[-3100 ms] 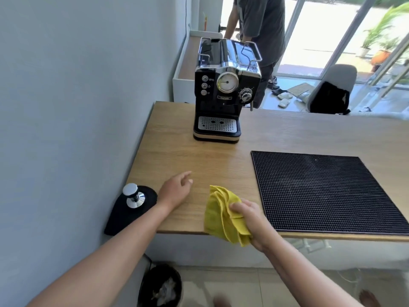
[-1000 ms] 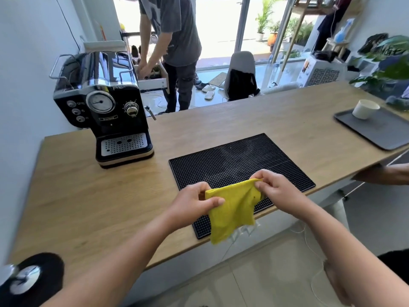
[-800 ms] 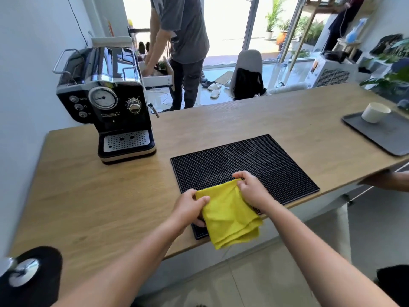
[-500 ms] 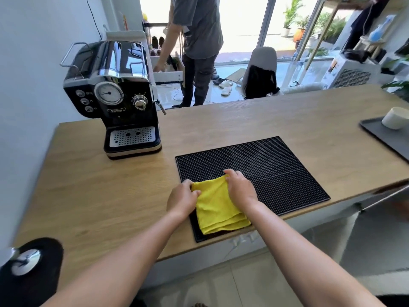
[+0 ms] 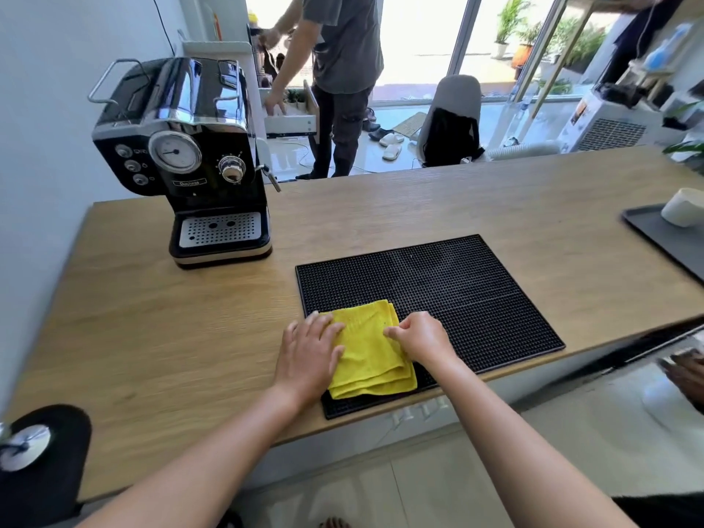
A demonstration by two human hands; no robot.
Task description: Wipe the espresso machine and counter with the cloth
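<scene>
Cloth (image 5: 371, 352) lies folded on mat (image 5: 457, 291), left hand (image 5: 308, 348) flat hiding its edge, right hand (image 5: 421, 337) pinching it.

A long wooden counter (image 5: 190, 337) carries a black espresso machine (image 5: 183, 158) at the far left, a black studded mat (image 5: 457, 291) along the near middle edge, and a dark tray (image 5: 663, 242) at the right.

I see the yellow cloth (image 5: 371, 348) folded into flat layers, lying on the near left corner of the black mat (image 5: 457, 299). The espresso machine (image 5: 183, 158), black with chrome trim, a round gauge and a perforated drip tray, stands upright near the far left corner of the light wooden counter (image 5: 152, 337), facing me.
</scene>
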